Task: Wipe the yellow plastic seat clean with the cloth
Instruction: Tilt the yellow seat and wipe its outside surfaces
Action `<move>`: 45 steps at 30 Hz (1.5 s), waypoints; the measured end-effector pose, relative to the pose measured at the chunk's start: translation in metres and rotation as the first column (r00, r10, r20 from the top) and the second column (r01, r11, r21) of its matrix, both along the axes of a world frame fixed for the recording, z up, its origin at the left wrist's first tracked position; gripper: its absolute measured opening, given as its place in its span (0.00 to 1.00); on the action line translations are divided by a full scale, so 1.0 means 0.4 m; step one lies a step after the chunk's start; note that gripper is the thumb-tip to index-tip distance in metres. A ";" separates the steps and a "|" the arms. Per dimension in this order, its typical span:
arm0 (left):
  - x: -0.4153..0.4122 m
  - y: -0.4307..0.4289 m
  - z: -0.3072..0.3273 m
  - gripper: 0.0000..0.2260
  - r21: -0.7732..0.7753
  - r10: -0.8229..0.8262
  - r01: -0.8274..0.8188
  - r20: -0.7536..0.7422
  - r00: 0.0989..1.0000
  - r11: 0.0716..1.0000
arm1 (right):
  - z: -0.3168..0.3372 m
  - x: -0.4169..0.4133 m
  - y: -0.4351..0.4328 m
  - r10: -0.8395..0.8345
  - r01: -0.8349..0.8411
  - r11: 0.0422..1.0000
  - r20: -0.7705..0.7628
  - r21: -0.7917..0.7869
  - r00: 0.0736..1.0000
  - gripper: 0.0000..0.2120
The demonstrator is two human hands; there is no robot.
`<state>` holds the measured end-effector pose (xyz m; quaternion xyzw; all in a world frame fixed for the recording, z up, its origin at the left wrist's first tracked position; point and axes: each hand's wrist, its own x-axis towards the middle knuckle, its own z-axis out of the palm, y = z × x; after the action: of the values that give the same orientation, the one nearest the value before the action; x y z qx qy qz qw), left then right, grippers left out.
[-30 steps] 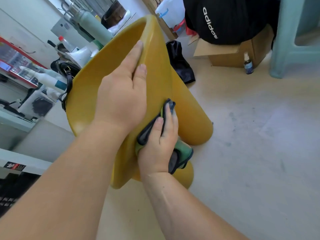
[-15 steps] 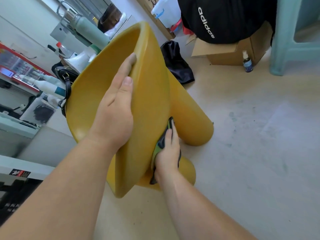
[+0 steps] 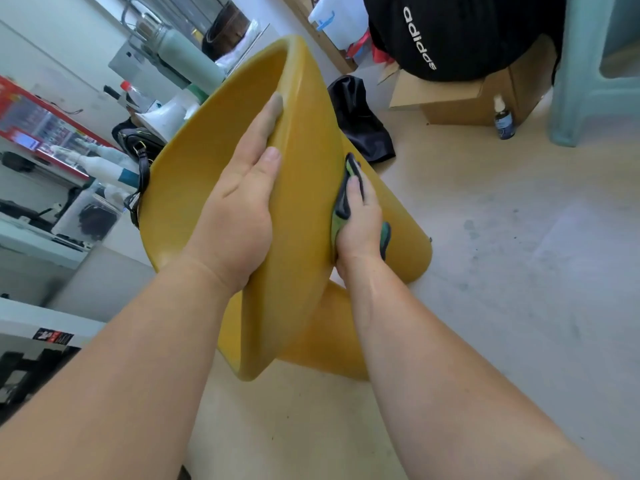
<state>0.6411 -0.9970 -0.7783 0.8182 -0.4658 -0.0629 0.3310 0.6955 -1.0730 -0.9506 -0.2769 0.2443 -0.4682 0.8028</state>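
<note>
The yellow plastic seat [image 3: 304, 216] lies tipped on its side on the floor, its hollow top facing left and its thick legs pointing right. My left hand [image 3: 239, 206] grips the seat's rim, fingers inside the hollow and thumb on the outer face. My right hand [image 3: 360, 223] presses a dark green cloth [image 3: 341, 206] flat against the seat's underside, where a leg joins it. Only the edges of the cloth show around my fingers.
A black bag [image 3: 460, 32] sits on a cardboard box [image 3: 460, 102] at the back right, with a small bottle [image 3: 504, 119] beside it. A pale green stool leg [image 3: 571, 81] stands far right. Black fabric [image 3: 360, 123] lies behind the seat. Shelves with bottles crowd the left.
My right hand with the cloth slid down the seat's underside toward the lower leg, then back up. My left hand moved along the rim and the seat turned slightly.
</note>
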 end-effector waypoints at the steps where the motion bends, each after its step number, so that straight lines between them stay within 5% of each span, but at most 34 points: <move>1: -0.002 -0.002 0.000 0.19 -0.013 0.009 -0.009 -0.016 1.000 1.000 | -0.024 -0.003 0.045 0.020 -0.019 0.997 -0.017 0.079 1.000 0.22; 4: -0.009 -0.004 -0.004 0.19 -0.048 0.024 -0.025 -0.036 0.999 0.999 | -0.047 -0.042 0.225 0.038 -0.009 0.955 -0.093 0.296 0.995 0.18; 6: -0.007 0.001 -0.005 0.20 -0.056 0.018 -0.020 -0.036 0.999 0.998 | 0.016 -0.089 0.339 -0.030 0.081 0.950 -0.171 0.301 0.985 0.16; 10: 0.000 0.008 -0.001 0.19 -0.034 -0.005 0.004 -0.024 1.000 0.999 | 0.147 -0.149 0.343 -0.223 0.221 0.975 -0.259 -0.034 0.940 0.17; 14: 0.004 0.003 0.003 0.19 0.000 -0.038 0.038 -0.046 0.998 0.999 | 0.138 -0.117 0.129 -0.321 0.300 0.934 -0.087 -0.193 0.943 0.20; 19: 0.004 -0.001 0.001 0.19 -0.016 -0.012 0.011 -0.115 0.993 1.000 | 0.023 -0.018 0.042 -0.062 0.062 0.989 -0.006 0.135 0.998 0.23; 25: 0.000 0.000 -0.005 0.19 -0.042 0.006 -0.011 -0.105 0.994 0.999 | -0.049 -0.054 0.352 0.128 -0.130 0.866 0.037 0.482 0.991 0.14; 27: 0.000 0.001 -0.007 0.19 -0.051 0.007 -0.012 -0.100 0.995 0.999 | -0.003 -0.088 0.421 0.077 -0.034 0.902 -0.083 0.429 0.994 0.16; 30: 0.002 -0.002 -0.005 0.19 -0.050 0.003 -0.009 -0.106 0.994 0.999 | 0.091 -0.144 0.407 -0.131 0.153 0.986 -0.264 0.064 0.956 0.17; 35: 0.004 -0.005 -0.005 0.20 -0.015 -0.015 0.015 -0.046 0.999 1.000 | 0.148 -0.131 0.146 -0.355 0.316 0.902 -0.088 -0.295 0.931 0.19; 41: 0.001 0.006 -0.005 0.26 0.001 0.042 -0.042 0.033 0.999 0.999 | 0.038 -0.005 -0.026 -0.039 0.036 0.997 -0.047 -0.066 0.998 0.26; 45: -0.004 0.112 0.002 0.27 0.077 0.050 -0.062 0.147 0.988 0.995 | 0.063 -0.070 0.138 -0.163 0.140 0.975 -0.127 -0.172 0.978 0.22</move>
<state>0.6395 -0.9521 -0.7776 0.8461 -0.4627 -0.0130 0.2643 0.6676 -1.0178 -0.9254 -0.3541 0.2816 -0.5258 0.7203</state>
